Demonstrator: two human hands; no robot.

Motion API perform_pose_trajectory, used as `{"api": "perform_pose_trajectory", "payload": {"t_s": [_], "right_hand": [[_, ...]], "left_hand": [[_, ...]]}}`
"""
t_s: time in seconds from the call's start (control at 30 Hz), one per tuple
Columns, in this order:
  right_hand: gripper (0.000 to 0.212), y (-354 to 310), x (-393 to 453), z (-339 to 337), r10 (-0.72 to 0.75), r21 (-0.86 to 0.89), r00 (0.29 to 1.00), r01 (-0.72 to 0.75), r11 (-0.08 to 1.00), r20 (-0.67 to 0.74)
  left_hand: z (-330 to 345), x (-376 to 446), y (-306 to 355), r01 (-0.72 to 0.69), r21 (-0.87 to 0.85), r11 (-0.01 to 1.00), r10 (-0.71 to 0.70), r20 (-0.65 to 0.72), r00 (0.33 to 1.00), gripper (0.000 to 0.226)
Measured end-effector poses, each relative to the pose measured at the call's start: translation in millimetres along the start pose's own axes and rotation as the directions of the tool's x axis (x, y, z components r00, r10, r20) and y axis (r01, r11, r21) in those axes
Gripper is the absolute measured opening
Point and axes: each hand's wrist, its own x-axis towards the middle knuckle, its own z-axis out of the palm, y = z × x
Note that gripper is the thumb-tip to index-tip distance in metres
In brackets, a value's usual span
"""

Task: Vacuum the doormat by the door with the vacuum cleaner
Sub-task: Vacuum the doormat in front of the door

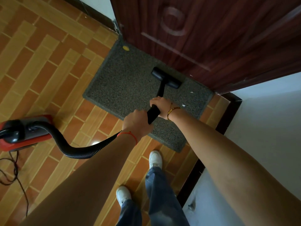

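A grey speckled doormat point(127, 79) lies on the tiled floor against a dark red wooden door point(211, 38). The black vacuum nozzle point(166, 77) rests on the mat's far edge near the door. My right hand point(161, 106) grips the black wand point(154, 114) high up, and my left hand point(136, 123) grips it lower, where the ribbed hose point(81, 150) joins. The hose curves left to the red and black vacuum body point(19, 132) on the floor. A yellow scrap point(125, 48) and white bits point(183, 105) lie on the mat.
Orange brick-pattern tiles point(48, 62) spread to the left. A white wall with dark skirting point(228, 111) closes the right side. A black power cord point(14, 173) trails on the floor at the lower left. My white shoes point(155, 158) stand just behind the mat.
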Motion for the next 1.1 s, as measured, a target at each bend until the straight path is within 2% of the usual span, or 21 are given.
{"api": "perform_pose_trajectory", "payload": {"t_s": [0.23, 0.47, 0.7, 1.1], "right_hand": [[0.013, 27, 3, -26, 0.020, -0.007, 1.000, -0.020, 1.000, 0.004], [0.012, 16, -13, -16, 0.045, -0.006, 0.999, -0.045, 0.999, -0.008], [0.014, -28, -36, 20, 0.028, -0.010, 0.999, -0.028, 1.000, 0.034], [0.011, -143, -83, 96, 0.012, 0.082, 0.997, -0.018, 0.996, 0.079]], "left_hand": [[-10, 24, 23, -0.042, 0.020, 0.999, 0.043, -0.020, 0.999, 0.017], [-2, 13, 16, -0.074, 0.026, 0.997, 0.075, -0.021, 0.997, 0.011], [21, -34, -12, -0.045, 0.016, 0.999, 0.045, 0.031, 0.999, 0.005], [60, -141, -94, -0.019, 0.078, 0.997, 0.013, 0.078, 0.997, 0.015]]}}
